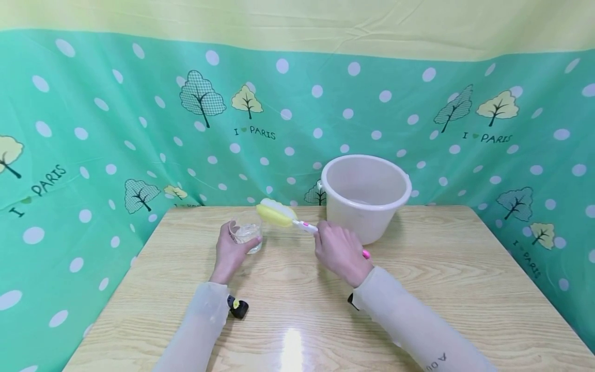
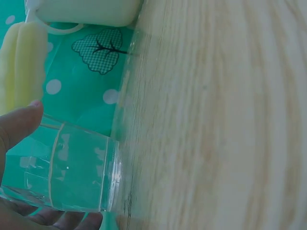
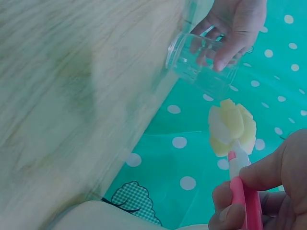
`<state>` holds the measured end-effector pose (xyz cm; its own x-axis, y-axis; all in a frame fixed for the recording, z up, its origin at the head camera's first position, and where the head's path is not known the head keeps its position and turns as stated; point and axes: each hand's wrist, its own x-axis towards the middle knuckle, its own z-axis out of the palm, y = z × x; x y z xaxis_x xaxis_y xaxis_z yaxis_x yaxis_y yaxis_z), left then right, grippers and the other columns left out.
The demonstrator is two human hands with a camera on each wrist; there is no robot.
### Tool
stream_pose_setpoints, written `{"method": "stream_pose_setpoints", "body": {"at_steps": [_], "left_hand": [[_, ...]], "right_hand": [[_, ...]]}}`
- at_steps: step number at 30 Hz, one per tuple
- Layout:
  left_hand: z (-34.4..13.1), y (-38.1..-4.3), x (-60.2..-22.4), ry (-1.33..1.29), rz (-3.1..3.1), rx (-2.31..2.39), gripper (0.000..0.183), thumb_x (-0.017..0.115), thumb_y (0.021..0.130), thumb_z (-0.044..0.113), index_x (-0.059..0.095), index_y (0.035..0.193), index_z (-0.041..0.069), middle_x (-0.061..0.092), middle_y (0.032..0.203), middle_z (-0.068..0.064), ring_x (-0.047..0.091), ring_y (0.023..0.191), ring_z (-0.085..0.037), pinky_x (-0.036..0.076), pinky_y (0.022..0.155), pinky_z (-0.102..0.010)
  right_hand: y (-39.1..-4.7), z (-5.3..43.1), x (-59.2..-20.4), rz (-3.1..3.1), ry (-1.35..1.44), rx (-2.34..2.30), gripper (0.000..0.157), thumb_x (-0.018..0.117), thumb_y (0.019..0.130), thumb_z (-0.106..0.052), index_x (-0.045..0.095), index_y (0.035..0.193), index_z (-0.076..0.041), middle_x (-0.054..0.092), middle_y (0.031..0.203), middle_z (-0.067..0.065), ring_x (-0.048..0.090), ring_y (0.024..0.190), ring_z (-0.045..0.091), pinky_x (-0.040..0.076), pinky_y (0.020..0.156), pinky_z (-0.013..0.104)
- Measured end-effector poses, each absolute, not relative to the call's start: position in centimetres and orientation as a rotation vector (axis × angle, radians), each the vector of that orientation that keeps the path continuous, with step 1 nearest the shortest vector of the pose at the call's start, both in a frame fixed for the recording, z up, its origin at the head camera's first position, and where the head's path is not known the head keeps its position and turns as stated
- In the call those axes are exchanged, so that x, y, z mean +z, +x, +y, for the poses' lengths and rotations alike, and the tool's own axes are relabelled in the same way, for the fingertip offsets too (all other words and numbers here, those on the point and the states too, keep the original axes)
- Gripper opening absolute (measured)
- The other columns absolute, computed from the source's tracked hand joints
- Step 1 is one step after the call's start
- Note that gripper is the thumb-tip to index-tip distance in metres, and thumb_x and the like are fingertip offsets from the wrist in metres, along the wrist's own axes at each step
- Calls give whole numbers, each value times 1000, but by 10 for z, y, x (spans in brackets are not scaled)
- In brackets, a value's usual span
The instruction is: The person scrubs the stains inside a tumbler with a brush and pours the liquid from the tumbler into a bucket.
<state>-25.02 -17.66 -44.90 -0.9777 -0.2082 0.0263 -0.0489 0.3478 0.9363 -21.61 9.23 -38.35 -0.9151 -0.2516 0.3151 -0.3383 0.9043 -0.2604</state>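
The left hand grips a clear glass by its side, thumb on the side nearer the brush and fingers curled round the opposite side. The glass stands upright on the tabletop, near its far edge and toward the far left corner, its mouth facing up. The upper wall sits between thumb and fingers, with the base below the thumb; whether there is water inside, I cannot tell.

The right hand grips a sponge brush by its pink-and-white handle. The yellow-and-white sponge head lies beyond the thumb side of this grip, pointing left toward the glass; the pink tail end sticks out past the other side of the hand. The head is held above the tabletop, outside the glass and near its rim.

A white bucket stands at the tabletop's far edge, right of its middle, just beyond the right hand. Behind the far edge hangs a green dotted cloth with printed trees.
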Motion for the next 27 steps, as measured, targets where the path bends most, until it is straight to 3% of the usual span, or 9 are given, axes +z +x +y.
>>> {"method": "stream_pose_setpoints", "body": {"at_steps": [27], "left_hand": [[-177,-250,-446,250,-2471,-1733,101,83,73,31,21,149,6,37,143,-18,36,131,-35,30,109,-47]], "right_hand": [[-221,73,-366,-2774,543,320,19,48,96,-22,51,78,-16,46,64,-2,44,49,15,35,40,27]]}}
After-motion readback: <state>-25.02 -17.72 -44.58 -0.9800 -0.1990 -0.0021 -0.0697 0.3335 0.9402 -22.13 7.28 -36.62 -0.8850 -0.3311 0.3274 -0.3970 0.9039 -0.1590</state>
